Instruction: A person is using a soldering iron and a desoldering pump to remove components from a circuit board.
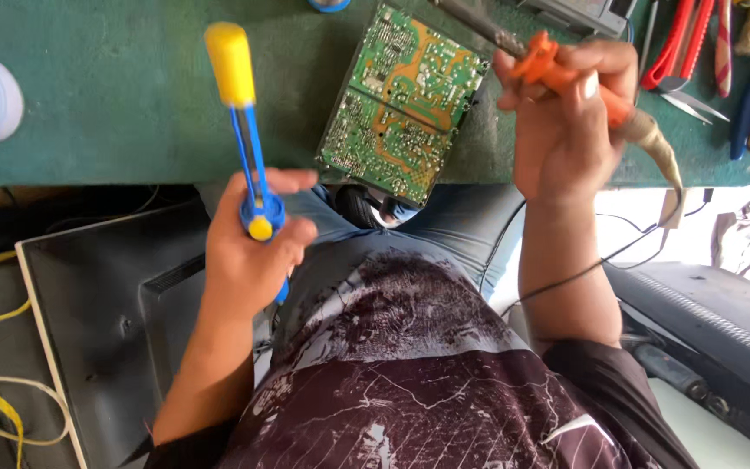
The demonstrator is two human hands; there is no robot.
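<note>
My left hand point(249, 252) is clenched around a blue desoldering pump point(249, 148), long axis near upright, yellow plunger end pointing away over the green bench point(115, 104). My right hand point(566, 113) clasps an orange soldering iron point(566, 74), tip pointing up-left, just beside the circuit board point(401, 104).

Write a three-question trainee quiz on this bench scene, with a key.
1. True or false: the green printed circuit board lies on the green bench mat.
2. Which hand grips the orange-handled soldering iron? A) left hand B) right hand C) neither
3. Fill in: the blue plastic desoldering pump has a ____ plunger knob at its top.

Key: 1 true; 2 B; 3 yellow.
</note>
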